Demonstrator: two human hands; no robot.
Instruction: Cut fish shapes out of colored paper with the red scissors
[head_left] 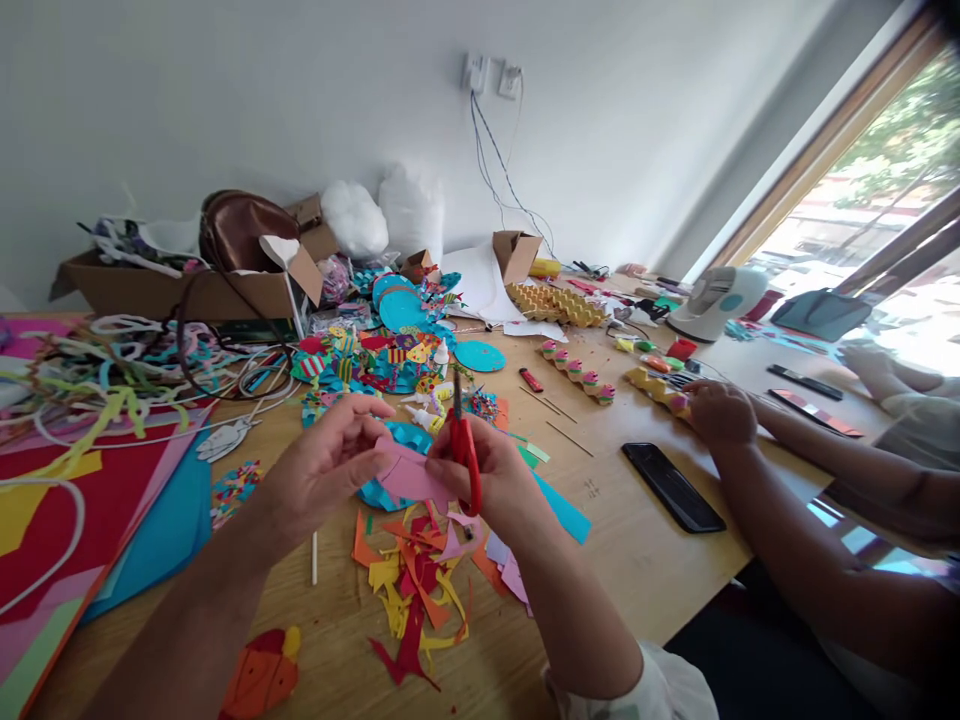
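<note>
Left hand [330, 465]: I am pinching left side of pink paper [409, 476], thumb and fingers nearly together; paper is hanging between hands, above wooden table [600, 570]. Right hand [487, 465]: fingers are closing round red-handled scissors [471, 462], thumb apparently steadying paper's right part. Blades are pointing far, clear of paper, presumably freeing fingertips. Paper scraps [414, 590] are lying nearer, probably collecting beneath cutting position. Coloured sheets [161, 535] are lying left, likely within reach.

Via remote cam I saw matt pink paper [409, 474], glossy plastic-handled scissors [464, 442], a smooth wood-grain table [622, 575], a phone [673, 487] w/ shiny glass-like front, a polished leather-look bag [241, 228] & a matt cardbd box [172, 291].
</note>
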